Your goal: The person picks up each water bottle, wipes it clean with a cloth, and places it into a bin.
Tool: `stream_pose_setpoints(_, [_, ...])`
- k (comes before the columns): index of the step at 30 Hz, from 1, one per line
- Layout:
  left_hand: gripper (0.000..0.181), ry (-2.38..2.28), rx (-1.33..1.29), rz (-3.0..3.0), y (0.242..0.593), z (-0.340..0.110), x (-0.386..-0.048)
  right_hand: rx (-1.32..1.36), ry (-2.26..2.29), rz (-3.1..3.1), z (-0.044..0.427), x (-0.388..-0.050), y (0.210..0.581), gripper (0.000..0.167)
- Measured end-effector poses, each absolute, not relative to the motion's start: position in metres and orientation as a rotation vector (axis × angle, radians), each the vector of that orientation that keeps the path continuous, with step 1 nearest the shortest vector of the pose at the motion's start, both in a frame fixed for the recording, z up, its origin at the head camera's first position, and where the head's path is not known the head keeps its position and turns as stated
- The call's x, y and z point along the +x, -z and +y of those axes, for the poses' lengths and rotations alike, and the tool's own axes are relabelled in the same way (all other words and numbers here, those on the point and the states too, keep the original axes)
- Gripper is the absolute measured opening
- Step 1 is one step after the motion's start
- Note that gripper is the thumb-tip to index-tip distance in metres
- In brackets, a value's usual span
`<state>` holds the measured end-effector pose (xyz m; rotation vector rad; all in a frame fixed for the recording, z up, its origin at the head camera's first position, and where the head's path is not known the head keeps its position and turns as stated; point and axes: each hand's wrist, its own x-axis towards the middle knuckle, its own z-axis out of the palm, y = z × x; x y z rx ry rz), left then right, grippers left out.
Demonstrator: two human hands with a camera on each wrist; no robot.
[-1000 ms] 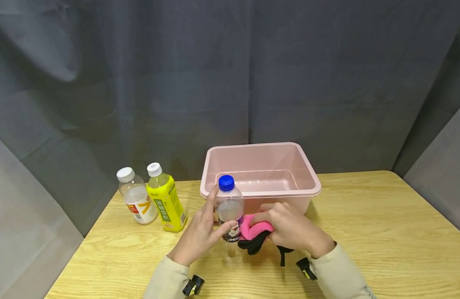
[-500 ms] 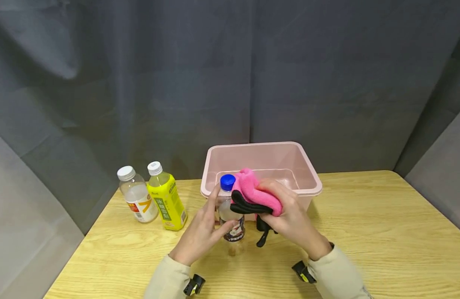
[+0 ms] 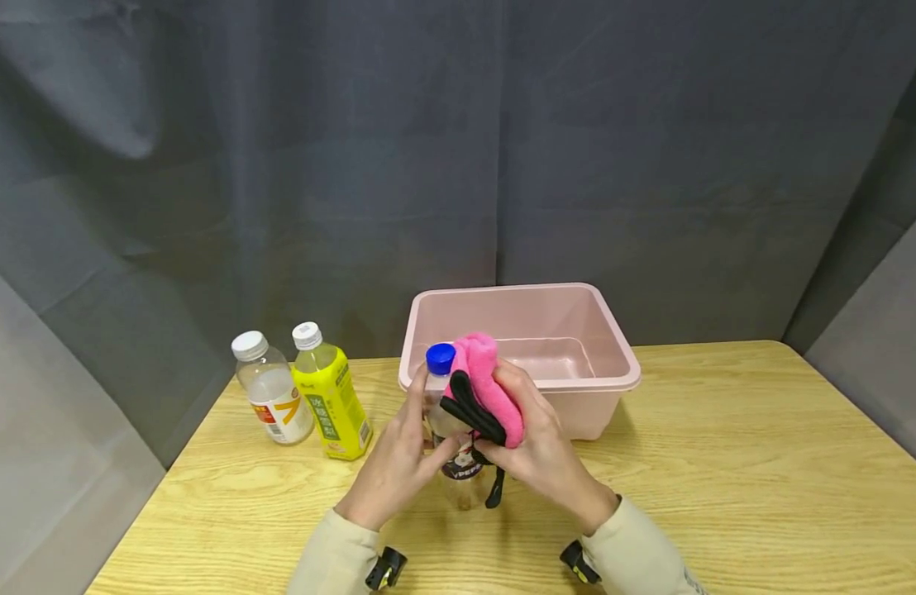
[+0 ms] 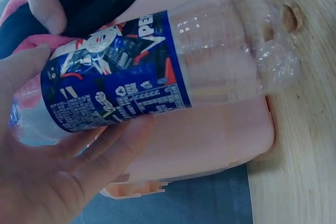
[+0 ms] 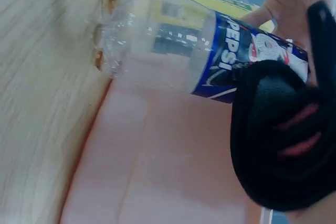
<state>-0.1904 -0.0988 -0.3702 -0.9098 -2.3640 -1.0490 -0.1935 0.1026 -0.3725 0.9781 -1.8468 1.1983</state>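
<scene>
My left hand (image 3: pixel 398 467) grips a clear plastic Pepsi bottle (image 4: pixel 121 77) with a blue cap (image 3: pixel 441 359), thumb and fingers around its label. The bottle looks empty and nearly upright; I cannot tell whether its base touches the table. My right hand (image 3: pixel 536 454) holds a folded, fleecy pink cloth (image 3: pixel 498 405) with black trim and a dangling black strap (image 3: pixel 495 487). The cloth is pressed against the bottle's right side and hides part of it. In the right wrist view the black trim (image 5: pixel 278 135) covers part of the label.
Directly behind the hands stands a pale pink plastic tub (image 3: pixel 570 384). To the left are a white-capped bottle (image 3: pixel 275 401) and a yellow-labelled bottle (image 3: pixel 331 405), both upright. The wooden table (image 3: pixel 741 463) extends right; a dark curtain (image 3: pixel 339 165) hangs behind.
My right hand has lifted the pink cloth from low beside the bottle and brought it left against the bottle's upper side. The bottle leans slightly left; my left hand keeps its grip.
</scene>
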Motion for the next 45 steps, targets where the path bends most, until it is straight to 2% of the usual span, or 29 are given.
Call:
stream_pose_setpoints(12, [0.096, 1.009, -0.987, -2.336, 0.371, -0.099, -0.19, 0.848, -0.902, -1.84, 0.115, -0.186, 0.355, 0.043])
stream_pose_setpoints(22, [0.096, 0.993, -0.973, -2.367, 0.37, -0.098, -0.189, 0.975, -0.711, -2.013, 0.132, -0.176, 0.334, 0.034])
stream_pose_setpoints(30, [0.094, 0.942, -0.944, -2.372, 0.37, -0.099, -0.189, 0.975, -0.531, -2.129, 0.134, -0.171, 0.335, 0.039])
stream_pose_setpoints(45, [0.098, 0.933, -0.951, -2.381, 0.37, -0.097, -0.189, 1.134, -0.229, -2.712, 0.131, -0.186, 0.383, 0.035])
